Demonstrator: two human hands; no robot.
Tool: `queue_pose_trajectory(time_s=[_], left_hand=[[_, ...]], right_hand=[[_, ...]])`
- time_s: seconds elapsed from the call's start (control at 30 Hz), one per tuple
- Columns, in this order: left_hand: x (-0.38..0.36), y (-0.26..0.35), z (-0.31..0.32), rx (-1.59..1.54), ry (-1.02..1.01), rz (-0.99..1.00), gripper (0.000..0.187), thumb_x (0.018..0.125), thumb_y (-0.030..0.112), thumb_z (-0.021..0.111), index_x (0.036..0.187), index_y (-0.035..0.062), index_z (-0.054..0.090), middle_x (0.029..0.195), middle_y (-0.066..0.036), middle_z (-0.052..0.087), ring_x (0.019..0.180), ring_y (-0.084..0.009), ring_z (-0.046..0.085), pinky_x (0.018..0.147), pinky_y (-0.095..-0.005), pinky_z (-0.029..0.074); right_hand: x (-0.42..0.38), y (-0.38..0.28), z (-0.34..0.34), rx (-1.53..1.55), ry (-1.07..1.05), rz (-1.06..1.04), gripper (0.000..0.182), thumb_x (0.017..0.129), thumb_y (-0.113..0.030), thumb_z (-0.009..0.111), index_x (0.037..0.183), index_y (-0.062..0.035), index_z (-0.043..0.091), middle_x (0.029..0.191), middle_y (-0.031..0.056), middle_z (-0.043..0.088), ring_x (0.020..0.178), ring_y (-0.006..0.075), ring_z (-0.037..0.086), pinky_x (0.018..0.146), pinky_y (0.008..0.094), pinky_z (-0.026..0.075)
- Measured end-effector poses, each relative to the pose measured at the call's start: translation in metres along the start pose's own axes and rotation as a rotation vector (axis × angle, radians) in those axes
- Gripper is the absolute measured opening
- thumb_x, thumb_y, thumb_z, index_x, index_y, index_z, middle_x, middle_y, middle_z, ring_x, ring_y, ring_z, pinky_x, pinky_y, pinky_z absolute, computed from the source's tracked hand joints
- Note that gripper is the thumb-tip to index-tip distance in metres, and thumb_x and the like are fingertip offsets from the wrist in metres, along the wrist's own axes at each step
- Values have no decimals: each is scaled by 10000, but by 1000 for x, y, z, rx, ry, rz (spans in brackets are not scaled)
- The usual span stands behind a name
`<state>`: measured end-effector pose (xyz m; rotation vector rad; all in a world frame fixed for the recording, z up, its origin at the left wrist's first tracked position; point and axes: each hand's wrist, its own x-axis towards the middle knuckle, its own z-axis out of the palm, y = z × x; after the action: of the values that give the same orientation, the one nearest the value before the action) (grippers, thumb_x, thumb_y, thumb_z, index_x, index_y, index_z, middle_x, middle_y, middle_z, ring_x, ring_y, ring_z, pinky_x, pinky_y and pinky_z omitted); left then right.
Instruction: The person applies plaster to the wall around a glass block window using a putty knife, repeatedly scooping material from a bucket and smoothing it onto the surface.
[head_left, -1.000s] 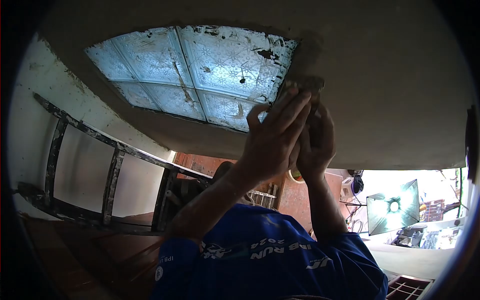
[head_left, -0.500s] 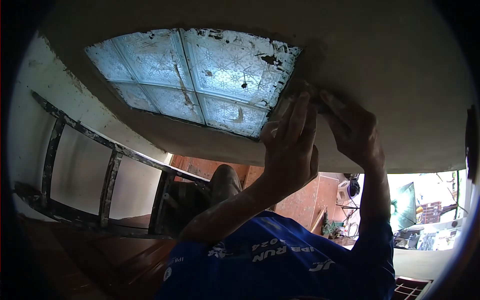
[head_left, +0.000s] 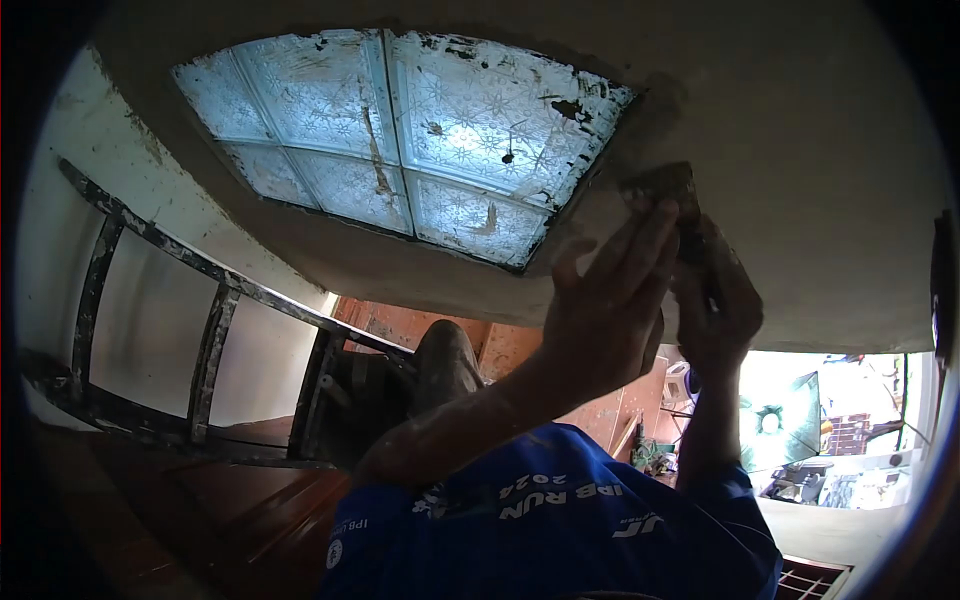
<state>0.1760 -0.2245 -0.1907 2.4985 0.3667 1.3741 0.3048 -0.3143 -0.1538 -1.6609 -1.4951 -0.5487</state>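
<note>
My right hand (head_left: 722,300) is closed around the handle of a putty knife (head_left: 662,183) with a broad, dark, flat blade. The blade lies at the grey plastered surface (head_left: 810,200), right of the patterned glass panes (head_left: 460,130). My left hand (head_left: 612,310) is next to it, fingers stretched upward and thumb apart. Its fingertips overlap the lower edge of the blade; whether they press on it cannot be made out. Plaster smears and dark patches mark the panes, especially along their top and right edges.
A paint-spattered ladder (head_left: 210,360) leans at the left beside a pale wall (head_left: 75,140). My bent knee (head_left: 447,355) shows below the plastered surface. Far down at the right are a green umbrella-like shape (head_left: 785,425) and assorted items in bright light.
Both hands have shifted right, away from the edge of the panes. The putty knife's blade has turned and now shows more of its flat face. The view has tilted slightly.
</note>
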Motion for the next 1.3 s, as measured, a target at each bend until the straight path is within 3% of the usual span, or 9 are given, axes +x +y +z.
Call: queue_pose_trajectory(time_s=[0.1, 0.27, 0.4, 0.5, 0.7, 0.93, 1.3], left_hand=[[14, -9, -14, 62, -6, 30, 536, 838, 164, 558, 1326, -51, 510, 1510, -155, 388, 1401, -224, 372, 996, -454, 240], [13, -25, -18, 105, -70, 20, 524, 840, 125, 535, 1335, -45, 514, 1501, -140, 406, 1417, -208, 361, 1023, -427, 205], [-19, -33, 3, 99, -124, -30, 501, 889, 162, 518, 1348, -39, 505, 1509, -123, 399, 1416, -213, 354, 984, -437, 246], [-45, -31, 17, 54, -153, -84, 495, 888, 158, 511, 1344, -37, 510, 1512, -122, 395, 1414, -213, 356, 986, -443, 241], [-13, -15, -8, 56, -99, -26, 487, 889, 147, 500, 1336, -45, 511, 1495, -137, 408, 1414, -229, 356, 980, -452, 253], [-46, -31, 22, 32, -95, -77, 566, 813, 107, 555, 1351, -54, 488, 1507, -157, 382, 1430, -257, 337, 1007, -433, 235], [-29, -33, 22, 37, -39, -52, 594, 806, 102, 540, 1373, -55, 467, 1512, -168, 370, 1424, -287, 343, 995, -431, 252]], right_hand=[[-6, -9, 30, 221, 103, 242, 433, 833, 46, 666, 1260, 36, 596, 1073, 210, 692, 903, 227, 704, 760, 328, 562], [-29, 4, 87, 489, 260, 322, 503, 851, 46, 656, 1332, 20, 512, 1159, 144, 650, 1005, 192, 659, 810, 305, 550], [-68, 7, 108, 626, 230, 451, 499, 864, 19, 678, 1328, 12, 496, 1204, 143, 618, 1014, 183, 649, 796, 288, 553], [-100, 16, 114, 426, 155, 420, 512, 870, 36, 664, 1345, 17, 474, 1164, 143, 636, 1006, 175, 648, 783, 282, 552], [-57, 1, 92, 565, 264, 264, 530, 870, 54, 656, 1358, 32, 451, 1078, 130, 671, 961, 150, 651, 756, 262, 539], [-98, 27, 118, 489, 181, 409, 513, 862, 29, 668, 1341, 19, 485, 1109, 133, 663, 980, 175, 661, 814, 296, 548], [-76, 34, 107, 388, 183, 309, 469, 838, -1, 698, 1284, 9, 554, 1112, 153, 679, 912, 196, 693, 728, 293, 566]])
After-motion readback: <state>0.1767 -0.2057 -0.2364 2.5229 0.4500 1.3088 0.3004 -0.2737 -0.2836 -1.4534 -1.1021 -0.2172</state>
